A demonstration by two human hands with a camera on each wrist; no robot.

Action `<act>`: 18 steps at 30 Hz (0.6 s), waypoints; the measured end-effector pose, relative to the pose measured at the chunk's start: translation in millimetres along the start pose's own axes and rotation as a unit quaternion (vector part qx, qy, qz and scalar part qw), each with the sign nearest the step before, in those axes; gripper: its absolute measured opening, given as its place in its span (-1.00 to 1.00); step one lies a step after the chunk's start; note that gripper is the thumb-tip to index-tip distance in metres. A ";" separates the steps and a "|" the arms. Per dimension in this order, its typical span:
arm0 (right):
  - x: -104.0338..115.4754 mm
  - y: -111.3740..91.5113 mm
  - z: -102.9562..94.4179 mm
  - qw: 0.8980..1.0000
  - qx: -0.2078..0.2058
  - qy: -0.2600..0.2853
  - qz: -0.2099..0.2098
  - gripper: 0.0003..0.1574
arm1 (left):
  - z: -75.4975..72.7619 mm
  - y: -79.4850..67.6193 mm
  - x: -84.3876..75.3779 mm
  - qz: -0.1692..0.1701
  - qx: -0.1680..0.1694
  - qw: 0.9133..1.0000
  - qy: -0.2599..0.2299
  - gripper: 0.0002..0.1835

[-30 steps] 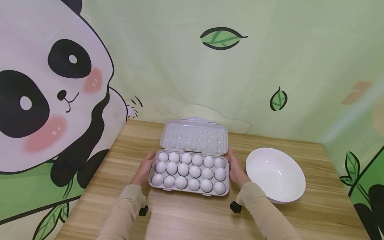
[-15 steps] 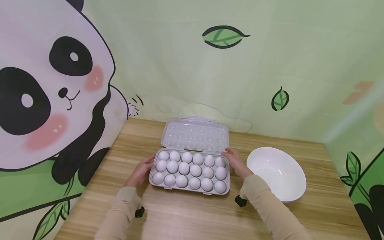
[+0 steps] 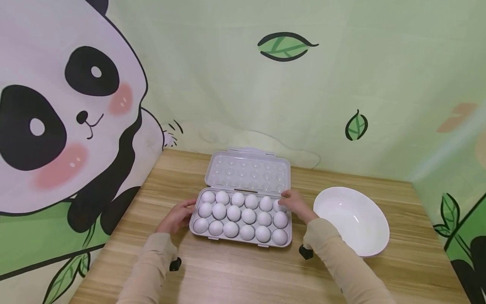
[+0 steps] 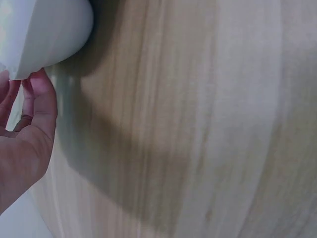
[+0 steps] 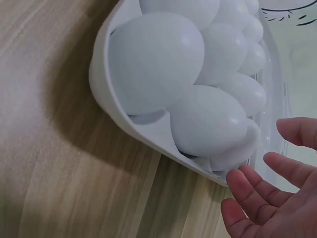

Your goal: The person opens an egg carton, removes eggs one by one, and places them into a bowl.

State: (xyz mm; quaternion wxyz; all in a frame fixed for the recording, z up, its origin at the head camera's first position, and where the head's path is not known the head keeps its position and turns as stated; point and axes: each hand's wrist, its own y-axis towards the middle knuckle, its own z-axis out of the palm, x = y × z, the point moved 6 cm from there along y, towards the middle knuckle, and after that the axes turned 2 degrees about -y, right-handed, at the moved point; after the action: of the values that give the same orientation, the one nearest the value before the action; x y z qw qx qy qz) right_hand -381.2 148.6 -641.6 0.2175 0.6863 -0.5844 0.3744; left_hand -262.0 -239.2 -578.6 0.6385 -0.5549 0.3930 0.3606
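Note:
A pale plastic egg box (image 3: 240, 241) lies with its lid (image 3: 248, 171) folded back. White eggs (image 3: 233, 213) fill its tray in three rows. Beside the tray's left end is my left hand (image 3: 177, 217); in the left wrist view its fingertips (image 4: 39, 78) meet the box's edge from below. My right hand (image 3: 298, 204) reaches over the back right corner, fingers spread around the corner egg (image 3: 279, 207). Seen from the right wrist, those fingertips (image 5: 239, 183) are right at that egg (image 5: 242, 148), with thumb and fingers apart.
To the right of the box stands a large white bowl (image 3: 343, 217), close to my right forearm. Everything rests on a wood-grain table (image 3: 235, 274). Behind it hangs a green backdrop (image 3: 220, 84) with a printed panda and leaves.
My right hand has left the box's right side and come up over the back corner egg. My left hand has shifted slightly left and forward along the box. The box has stayed in place.

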 end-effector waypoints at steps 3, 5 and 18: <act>9.8 -3.4 -2.1 1.000 0.020 -0.021 0.012 -0.40 | -0.6 2.1 0.2 -0.008 0.008 1.000 0.021 -0.46; 10.8 -2.2 -2.9 0.999 0.021 -0.037 -0.002 -0.41 | -0.4 2.6 -0.7 -0.012 0.010 0.999 0.036 -0.47; 140.6 -80.4 -33.1 0.979 0.035 -0.198 0.046 -0.65 | 3.6 -1.4 -13.3 -0.008 0.022 0.994 0.104 -0.62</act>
State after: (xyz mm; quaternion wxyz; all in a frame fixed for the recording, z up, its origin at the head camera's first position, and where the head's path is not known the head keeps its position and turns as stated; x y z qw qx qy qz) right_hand -307.1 100.9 -501.7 0.0561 0.7264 -0.6335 0.2606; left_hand -266.2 -236.1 -565.7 0.6093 -0.5781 0.4607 0.2870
